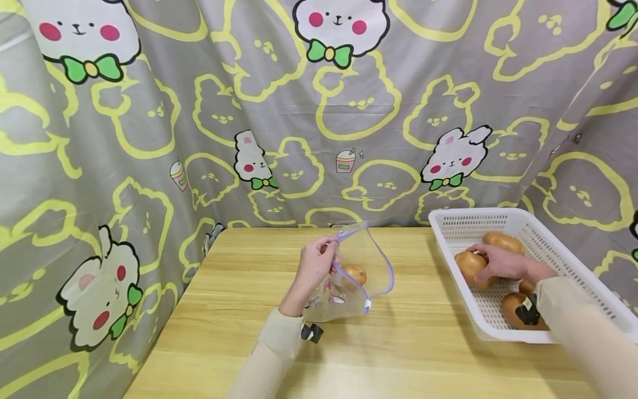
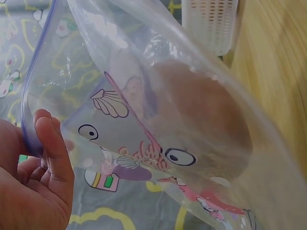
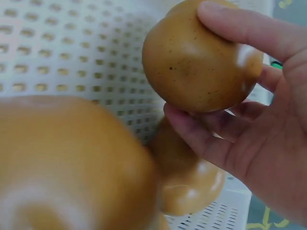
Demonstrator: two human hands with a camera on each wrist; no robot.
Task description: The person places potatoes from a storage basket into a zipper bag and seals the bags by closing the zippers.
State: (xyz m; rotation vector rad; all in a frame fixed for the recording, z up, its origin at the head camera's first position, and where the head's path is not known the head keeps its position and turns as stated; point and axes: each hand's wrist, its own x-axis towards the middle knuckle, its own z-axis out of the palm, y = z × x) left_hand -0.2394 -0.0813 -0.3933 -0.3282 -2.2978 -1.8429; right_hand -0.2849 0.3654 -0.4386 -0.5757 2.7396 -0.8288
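In the head view my left hand (image 1: 318, 259) pinches the purple-edged mouth of a clear zip bag (image 1: 344, 308) with a white slider. One brown potato (image 1: 355, 274) shows through its film. The left wrist view shows cartoon prints on the bag (image 2: 112, 105) and the potato (image 2: 201, 120) behind them. Over at the right, my right hand (image 1: 504, 262) grips another potato (image 1: 468, 268) inside a white basket (image 1: 508, 334). Up close, thumb and fingers curl round this speckled potato (image 3: 192, 67), and part of it is hidden by the hand.
Several more potatoes lie in the basket, one at the back (image 1: 504, 242) and one near the front (image 1: 513, 311), partly behind my right wrist. A wooden table (image 1: 239, 288) bears bag and basket. A patterned grey curtain (image 1: 299, 111) hangs along its back and sides.
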